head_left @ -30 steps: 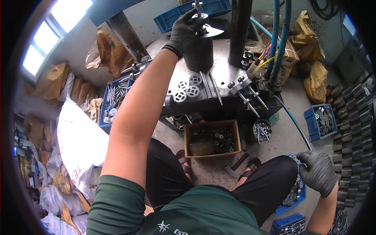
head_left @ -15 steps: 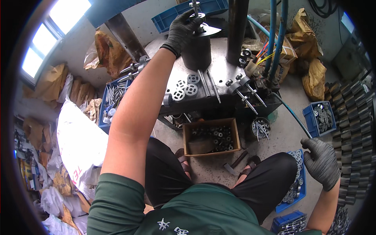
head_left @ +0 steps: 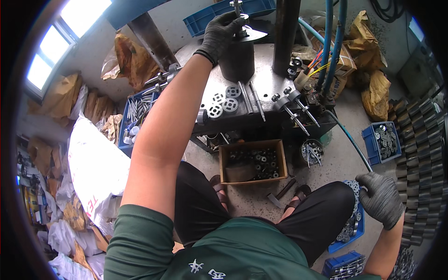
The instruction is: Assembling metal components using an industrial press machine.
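Observation:
My left hand point(head_left: 219, 36), in a dark glove, is closed round an upright metal shaft point(head_left: 237, 6) above a dark cylindrical block point(head_left: 236, 63). A shiny plate point(head_left: 254, 34) lies on top of the block beside my fingers, which partly hide the shaft's lower end. Low on the right, my gloved right hand point(head_left: 381, 199) is wrapped round the end of a long thin lever point(head_left: 349, 136) that slopes down from the machine. Slotted metal discs point(head_left: 229, 104), a loose rod point(head_left: 257, 101) and shafts with rotors point(head_left: 290, 115) lie on the steel table point(head_left: 273, 88).
A cardboard box point(head_left: 254, 181) of small parts sits below the table, with a hammer point(head_left: 282, 194) near my foot. Blue bins point(head_left: 381, 142) of parts stand to the right. Blue hoses point(head_left: 332, 51) hang beside a dark column point(head_left: 283, 37). White sacks point(head_left: 95, 168) lie left.
My right hand has moved slightly down, and the lever's end has lowered with it. My left hand stays at the shaft. The whole view has shifted a little.

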{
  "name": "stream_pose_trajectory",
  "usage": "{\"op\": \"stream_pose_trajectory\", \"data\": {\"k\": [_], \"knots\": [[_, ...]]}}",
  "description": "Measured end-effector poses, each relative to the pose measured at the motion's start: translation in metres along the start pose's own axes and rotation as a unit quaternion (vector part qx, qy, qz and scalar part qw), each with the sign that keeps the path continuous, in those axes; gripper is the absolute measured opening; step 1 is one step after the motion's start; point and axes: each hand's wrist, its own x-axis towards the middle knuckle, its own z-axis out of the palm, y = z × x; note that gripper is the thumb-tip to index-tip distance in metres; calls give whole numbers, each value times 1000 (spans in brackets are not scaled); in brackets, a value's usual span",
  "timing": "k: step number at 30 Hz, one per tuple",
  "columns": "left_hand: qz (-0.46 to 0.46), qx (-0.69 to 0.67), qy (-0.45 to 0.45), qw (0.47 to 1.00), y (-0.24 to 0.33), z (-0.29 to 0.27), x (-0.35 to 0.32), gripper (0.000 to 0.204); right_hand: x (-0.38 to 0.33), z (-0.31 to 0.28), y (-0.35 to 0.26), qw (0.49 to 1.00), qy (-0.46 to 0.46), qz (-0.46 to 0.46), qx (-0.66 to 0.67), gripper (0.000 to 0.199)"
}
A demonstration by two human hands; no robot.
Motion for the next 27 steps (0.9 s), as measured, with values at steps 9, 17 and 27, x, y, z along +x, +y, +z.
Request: {"op": "stream_pose_trajectory", "data": {"k": [9,17,27], "knots": [[15,23,11,1000,0,8,3,45,72,-40,30,915,380,-115,66,31],[-21,-4,14,1000,2,5,2,44,183,-105,49,902,431,-31,27,33],[-15,14,31,999,4,-7,-5,43,34,-20,3,997,-16,-58,38,30]]}}
